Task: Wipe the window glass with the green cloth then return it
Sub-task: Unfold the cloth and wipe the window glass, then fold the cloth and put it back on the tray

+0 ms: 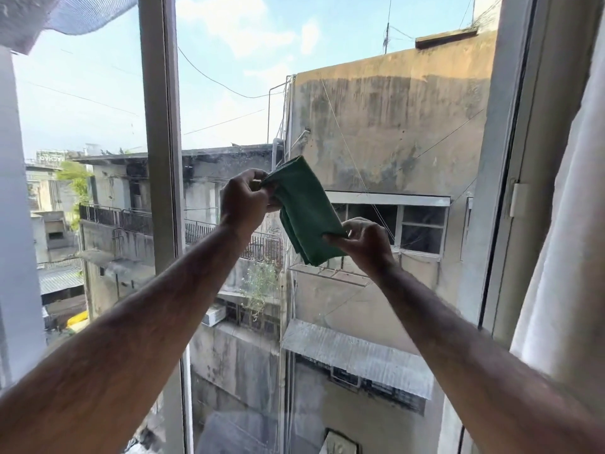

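A folded green cloth hangs in the air in front of the window glass, held by both hands. My left hand pinches its upper left corner. My right hand pinches its lower right edge between thumb and fingers. Both arms reach up and forward from the bottom of the view. The cloth is folded into several layers and tilts down to the right. I cannot tell whether it touches the pane.
A grey vertical window frame stands left of the hands. The right frame carries a small white latch. A white curtain hangs at the far right, and netting at the top left. Buildings show outside.
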